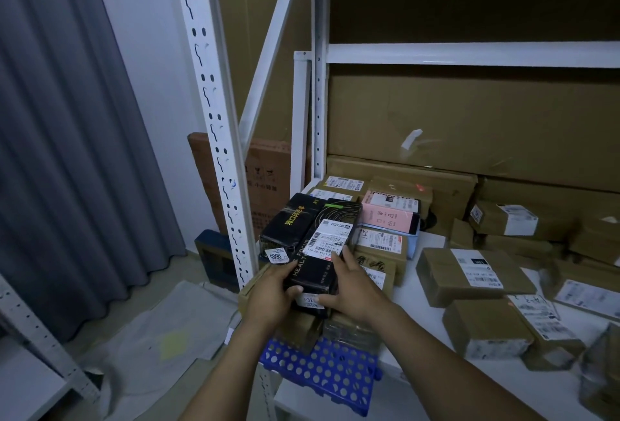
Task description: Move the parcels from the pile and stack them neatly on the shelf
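While the left hand (pixel 271 289) is curling around the near left edge of the long black cardboard box with a white shipping label (pixel 322 253), the right hand (pixel 352 289) is clasping its right side (thumb lying on the small sticker at the near end). The box is lying over brown cardboard parcels (pixel 302 326) at the left end of the white metal shelf (pixel 412 320), just beside a shorter glossy black box with gold lettering (pixel 290 226); a pink carton (pixel 391 216) is sitting behind.

Long black box (pixel 327 239), white label on top, gripped at near end by left hand (pixel 268 289) and right hand (pixel 352 289), level over stack (pixel 303 328) at shelf (pixel 411 306) left end. Second black box (pixel 290 224) touching its left side. Pink box (pixel 389 217) behind. Brown parcels (pixel 469 274) flat across shelf.
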